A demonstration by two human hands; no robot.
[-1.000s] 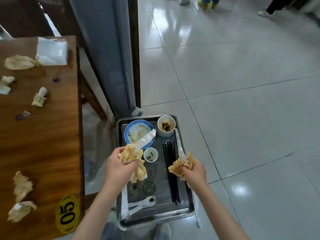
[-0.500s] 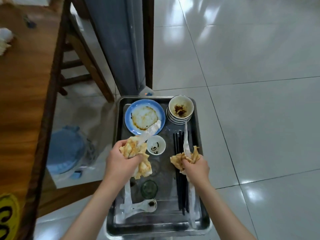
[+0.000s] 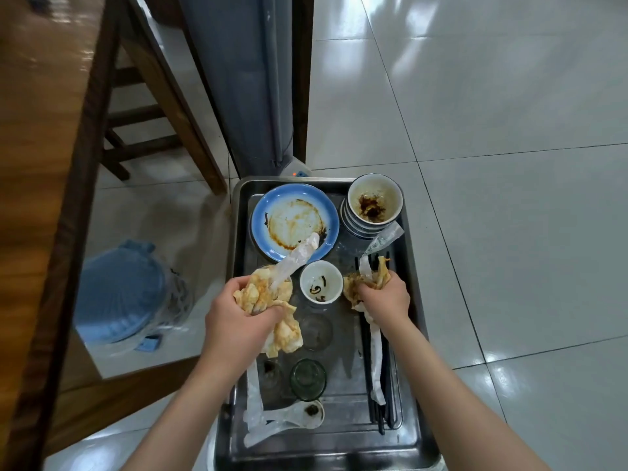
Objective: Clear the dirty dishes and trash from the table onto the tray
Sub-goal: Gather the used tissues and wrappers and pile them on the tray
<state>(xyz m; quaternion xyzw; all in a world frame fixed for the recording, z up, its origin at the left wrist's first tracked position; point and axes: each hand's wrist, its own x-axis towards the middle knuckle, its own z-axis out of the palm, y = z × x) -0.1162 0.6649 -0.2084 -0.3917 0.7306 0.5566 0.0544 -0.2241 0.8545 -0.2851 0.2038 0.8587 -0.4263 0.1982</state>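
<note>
— Currently, hand status?
— My left hand grips stained napkins; my right hand grips another soiled wad; both sit above the tray, beside the table.

The tray is dull scratched metal, the table glossy wood, the floor shiny tiles, the napkins crumpled paper.
</note>
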